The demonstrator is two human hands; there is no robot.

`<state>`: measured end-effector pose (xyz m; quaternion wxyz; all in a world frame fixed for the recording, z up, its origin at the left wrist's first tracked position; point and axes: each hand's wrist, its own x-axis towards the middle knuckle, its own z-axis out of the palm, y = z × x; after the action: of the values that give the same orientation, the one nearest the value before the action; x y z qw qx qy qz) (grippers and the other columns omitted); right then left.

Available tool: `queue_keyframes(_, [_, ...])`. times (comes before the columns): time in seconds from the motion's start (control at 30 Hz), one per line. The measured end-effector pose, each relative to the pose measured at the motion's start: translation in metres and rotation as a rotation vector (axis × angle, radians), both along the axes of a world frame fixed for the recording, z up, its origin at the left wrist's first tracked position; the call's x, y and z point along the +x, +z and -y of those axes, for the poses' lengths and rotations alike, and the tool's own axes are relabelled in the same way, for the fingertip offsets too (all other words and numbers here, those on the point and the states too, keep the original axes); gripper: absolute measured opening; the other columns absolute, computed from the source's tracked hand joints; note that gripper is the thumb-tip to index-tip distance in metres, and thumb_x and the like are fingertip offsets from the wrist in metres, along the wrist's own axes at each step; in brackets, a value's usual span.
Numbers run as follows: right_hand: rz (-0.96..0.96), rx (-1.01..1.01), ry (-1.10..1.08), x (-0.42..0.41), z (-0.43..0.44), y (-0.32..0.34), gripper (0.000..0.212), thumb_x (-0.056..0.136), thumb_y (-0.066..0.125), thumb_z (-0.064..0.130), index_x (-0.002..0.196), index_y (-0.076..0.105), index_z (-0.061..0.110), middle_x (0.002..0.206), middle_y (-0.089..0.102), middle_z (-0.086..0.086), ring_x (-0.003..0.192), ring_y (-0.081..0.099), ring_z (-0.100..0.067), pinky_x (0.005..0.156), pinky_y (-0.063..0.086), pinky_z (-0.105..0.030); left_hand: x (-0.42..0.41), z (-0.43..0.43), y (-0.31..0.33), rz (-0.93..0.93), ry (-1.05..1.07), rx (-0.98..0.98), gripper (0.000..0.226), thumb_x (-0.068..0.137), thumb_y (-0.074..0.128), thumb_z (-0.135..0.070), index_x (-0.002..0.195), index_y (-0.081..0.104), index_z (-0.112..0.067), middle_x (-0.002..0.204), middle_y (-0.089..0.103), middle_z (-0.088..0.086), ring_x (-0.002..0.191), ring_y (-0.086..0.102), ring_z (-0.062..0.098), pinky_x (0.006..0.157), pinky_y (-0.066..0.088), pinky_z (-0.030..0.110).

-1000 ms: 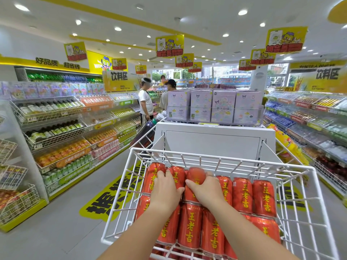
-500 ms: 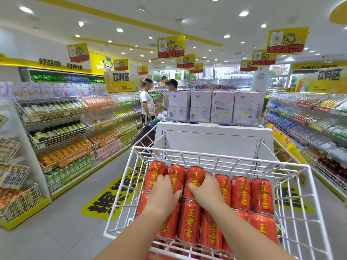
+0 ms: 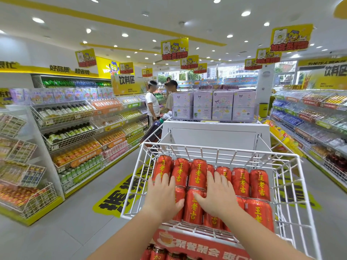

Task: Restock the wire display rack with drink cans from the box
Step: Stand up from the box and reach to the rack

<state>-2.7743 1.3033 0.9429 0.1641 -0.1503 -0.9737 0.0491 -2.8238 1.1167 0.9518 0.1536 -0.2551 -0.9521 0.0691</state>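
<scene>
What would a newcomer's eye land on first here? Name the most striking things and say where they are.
Rows of red drink cans packed in the white wire rack fill the lower centre. The left hand and the right hand are laid flat on them, fingers straight. Overhead, yellow hanging signs dot the ceiling, and pale purple boxes stand in a row just beyond the rack.

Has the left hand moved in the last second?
Yes. The left hand slid back towards the person, farther from the far rim of the wire rack.
</scene>
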Motion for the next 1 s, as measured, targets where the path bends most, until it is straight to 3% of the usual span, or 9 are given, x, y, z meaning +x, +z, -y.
queue_keyframes(0.1, [0.059,0.065,0.035,0.02,0.007,-0.002,0.097,0.086,0.031,0.075,0.161,0.007,0.018,0.168,0.008,-0.012,0.154,0.007,-0.033,0.124,0.011,-0.052,0.019,0.016,0.001,0.038,0.003,-0.066,0.089,0.096,0.026,-0.072,0.163,0.007,-0.015,0.169,0.011,0.016,0.155,0.007,0.038,0.122,0.009,0.062])
queue_keyframes(0.43, [0.046,0.159,0.084,0.089,0.07,-0.01,0.096,0.085,0.019,0.077,0.161,0.009,0.02,0.169,0.003,-0.012,0.155,-0.003,-0.03,0.125,0.002,-0.05,0.073,0.082,-0.012,0.095,-0.089,-0.004,0.09,0.095,0.027,-0.073,0.163,0.006,-0.017,0.17,0.006,0.014,0.157,0.0,0.034,0.123,0.004,0.06])
queue_keyframes(0.7, [0.043,0.171,0.062,0.151,0.13,-0.051,0.093,0.088,0.02,0.077,0.162,0.01,0.021,0.169,0.001,-0.011,0.155,-0.005,-0.029,0.125,0.001,-0.048,0.105,0.141,-0.057,0.054,-0.219,0.003,0.093,0.093,0.029,-0.073,0.163,0.009,-0.016,0.169,0.01,0.017,0.156,0.006,0.038,0.122,0.006,0.063])
queue_keyframes(0.87, [0.105,0.177,0.051,0.183,0.152,-0.086,0.093,0.088,0.021,0.075,0.161,0.011,0.019,0.168,0.001,-0.012,0.155,-0.003,-0.03,0.125,0.001,-0.05,0.124,0.155,-0.101,0.088,-0.26,0.048,0.096,0.085,0.028,-0.074,0.156,0.037,-0.011,0.16,0.035,0.021,0.149,0.029,0.042,0.117,0.023,0.067])
queue_keyframes(1.0, [0.17,0.181,0.069,0.198,0.156,-0.132,0.092,0.089,0.022,0.075,0.161,0.017,0.017,0.168,0.008,-0.014,0.155,0.004,-0.032,0.125,0.006,-0.05,0.145,0.173,-0.144,0.148,-0.225,0.003,0.1,0.081,0.01,-0.073,0.162,0.02,-0.013,0.167,0.019,0.019,0.153,0.018,0.039,0.119,0.018,0.062])
